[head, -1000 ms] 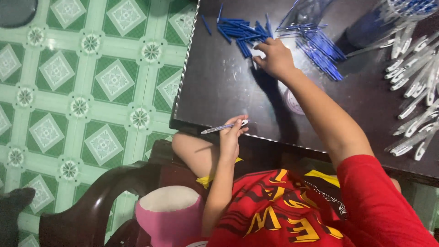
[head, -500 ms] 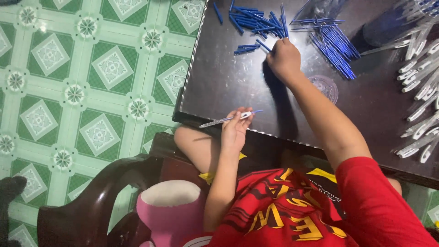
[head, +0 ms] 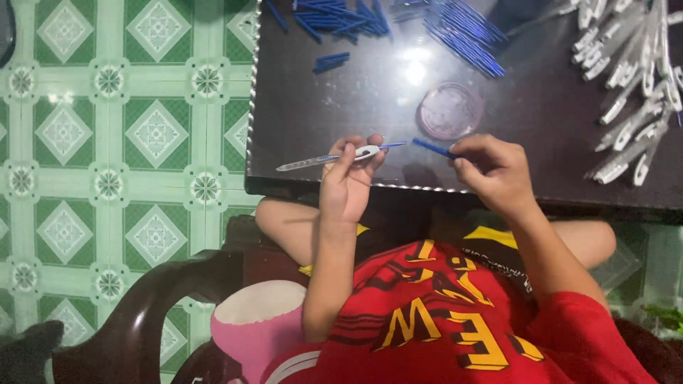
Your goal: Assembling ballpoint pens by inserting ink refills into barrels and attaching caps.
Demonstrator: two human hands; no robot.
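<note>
In the head view, near the middle of the frame, the left hand (head: 346, 186) is pinching a clear pen barrel (head: 320, 161) held level with its open end pointing right, seemingly so the thin blue refill (head: 434, 148) that the right hand (head: 494, 173) is gripping between fingertips can line up with it. Both are hovering over the near edge of the dark glossy surface (head: 341, 99), which is carrying loose blue refills (head: 462, 32) along the top, white pen parts (head: 629, 64) at upper right and a small round lid (head: 449, 111), while green patterned floor tiles (head: 107, 142) are filling the left.
</note>
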